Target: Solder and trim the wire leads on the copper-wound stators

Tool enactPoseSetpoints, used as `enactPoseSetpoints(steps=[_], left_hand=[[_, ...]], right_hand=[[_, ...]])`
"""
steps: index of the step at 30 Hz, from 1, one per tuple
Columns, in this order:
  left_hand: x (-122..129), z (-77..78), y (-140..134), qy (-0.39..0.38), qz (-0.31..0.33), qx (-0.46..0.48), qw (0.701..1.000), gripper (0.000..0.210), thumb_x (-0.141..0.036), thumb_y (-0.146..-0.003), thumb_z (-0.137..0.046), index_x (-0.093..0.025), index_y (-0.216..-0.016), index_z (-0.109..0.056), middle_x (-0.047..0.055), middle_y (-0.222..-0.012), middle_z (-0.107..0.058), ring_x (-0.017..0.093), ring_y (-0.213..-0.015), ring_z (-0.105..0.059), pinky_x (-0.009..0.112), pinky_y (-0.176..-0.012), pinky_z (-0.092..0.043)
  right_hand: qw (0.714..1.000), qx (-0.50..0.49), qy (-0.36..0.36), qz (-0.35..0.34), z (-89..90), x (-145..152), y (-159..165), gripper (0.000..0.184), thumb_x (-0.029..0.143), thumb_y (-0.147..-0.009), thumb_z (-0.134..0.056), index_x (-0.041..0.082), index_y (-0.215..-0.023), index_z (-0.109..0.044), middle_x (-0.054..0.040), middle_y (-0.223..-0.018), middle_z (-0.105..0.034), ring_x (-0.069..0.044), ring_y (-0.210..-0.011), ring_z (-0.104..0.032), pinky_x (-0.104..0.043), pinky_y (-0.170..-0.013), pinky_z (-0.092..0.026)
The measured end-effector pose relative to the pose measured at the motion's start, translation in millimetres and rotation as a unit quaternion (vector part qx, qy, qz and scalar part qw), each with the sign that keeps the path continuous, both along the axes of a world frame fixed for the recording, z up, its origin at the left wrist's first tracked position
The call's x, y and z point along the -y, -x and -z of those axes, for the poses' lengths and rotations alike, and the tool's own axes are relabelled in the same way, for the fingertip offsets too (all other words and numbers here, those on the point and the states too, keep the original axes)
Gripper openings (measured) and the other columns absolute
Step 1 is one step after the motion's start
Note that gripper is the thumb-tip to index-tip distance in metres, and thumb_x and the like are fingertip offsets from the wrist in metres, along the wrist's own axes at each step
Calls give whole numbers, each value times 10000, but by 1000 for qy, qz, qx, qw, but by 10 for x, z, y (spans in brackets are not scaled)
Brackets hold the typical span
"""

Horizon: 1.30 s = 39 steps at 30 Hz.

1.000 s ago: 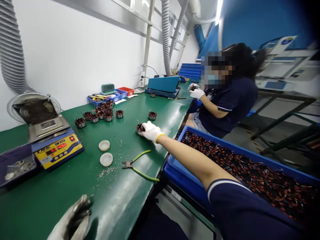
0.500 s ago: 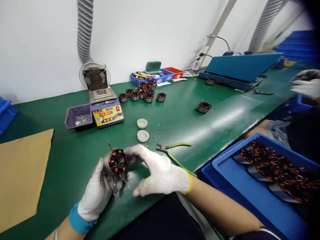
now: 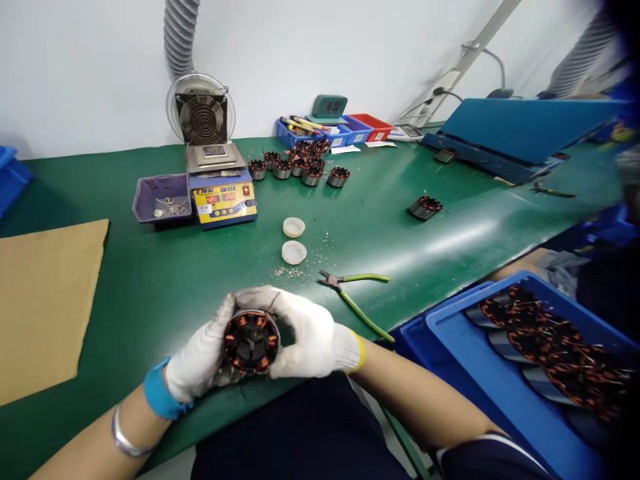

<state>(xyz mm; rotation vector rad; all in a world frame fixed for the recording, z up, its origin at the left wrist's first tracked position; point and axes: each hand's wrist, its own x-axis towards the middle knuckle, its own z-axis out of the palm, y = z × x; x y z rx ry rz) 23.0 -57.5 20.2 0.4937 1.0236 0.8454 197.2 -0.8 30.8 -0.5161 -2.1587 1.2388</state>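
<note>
A round motor stator (image 3: 253, 341) with copper windings and a dark core is held above the front edge of the green bench. My left hand (image 3: 203, 357), in a white glove with a blue band at the wrist, grips its left side. Around its top and right side curls my right hand (image 3: 305, 330), in a white glove with a yellow cuff edge; thumb and fingers both touch the stator. Green-handled side cutters (image 3: 357, 297) lie with handles spread to the right of my hands. Two small white dishes (image 3: 294, 253) stand beyond, with pale scraps scattered beside them.
A solder pot (image 3: 223, 200) with a fan stands at the back left beside a purple tray (image 3: 143, 200). Several stators (image 3: 311, 175) cluster behind. A blue bin (image 3: 435, 323) of stators is at right; cardboard (image 3: 50, 307) lies at left. A co-worker's arm (image 3: 520, 263) shows at far right.
My right hand has closed from a spread pose onto the stator. The stator has turned, its open end now facing me, and sits slightly lower and to the right. The view has shifted.
</note>
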Motion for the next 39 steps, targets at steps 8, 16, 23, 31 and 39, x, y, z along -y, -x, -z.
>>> enactPoseSetpoints(steps=[8, 16, 23, 31, 39], left_hand=[[2, -102, 76, -59, 183, 23, 981, 843, -887, -704, -327, -129, -754, -694, 106, -601, -662, 194, -506, -606, 265, -483, -466], [-1, -113, 102, -270, -31, -278, 921, 504, -665, -645, -719, -176, -700, -613, -5, -590, -548, 117, -491, -488, 212, -472, -409], [25, -36, 72, -405, 33, -439, 802, 118, -277, -838, -618, -211, -747, -653, 28, -718, -626, 161, -656, -568, 242, -637, -437], [-16, -72, -17, -231, 107, -320, 913, 364, -449, -612, -787, -184, -815, -641, 42, -790, -653, 185, -660, -562, 256, -592, -459], [-86, -102, -27, -163, 0, -248, 955, 382, -463, -606, -807, -166, -647, -569, -32, -530, -502, 100, -470, -423, 203, -445, -363]], right_hand=[[958, -97, -184, 198, 180, 153, -257, 688, 362, -647, -789, 250, -1251, -479, -95, -1139, -553, -256, -1081, -577, -408, -937, -503], [936, -8, -263, 235, 131, 197, -354, 645, 230, -700, -698, 226, -1294, -447, -114, -1101, -551, -257, -1046, -581, -412, -886, -545], [939, 5, -252, 236, 176, 218, -357, 636, 276, -739, -694, 242, -1314, -424, -116, -1107, -535, -267, -1051, -585, -410, -863, -558], [927, 2, -247, 281, 174, 197, -397, 684, 301, -696, -713, 248, -1311, -421, -108, -1110, -512, -276, -1037, -584, -450, -898, -531], [926, 2, -249, 282, 197, 199, -364, 661, 299, -706, -699, 246, -1304, -423, -115, -1104, -516, -283, -1025, -588, -464, -882, -540]])
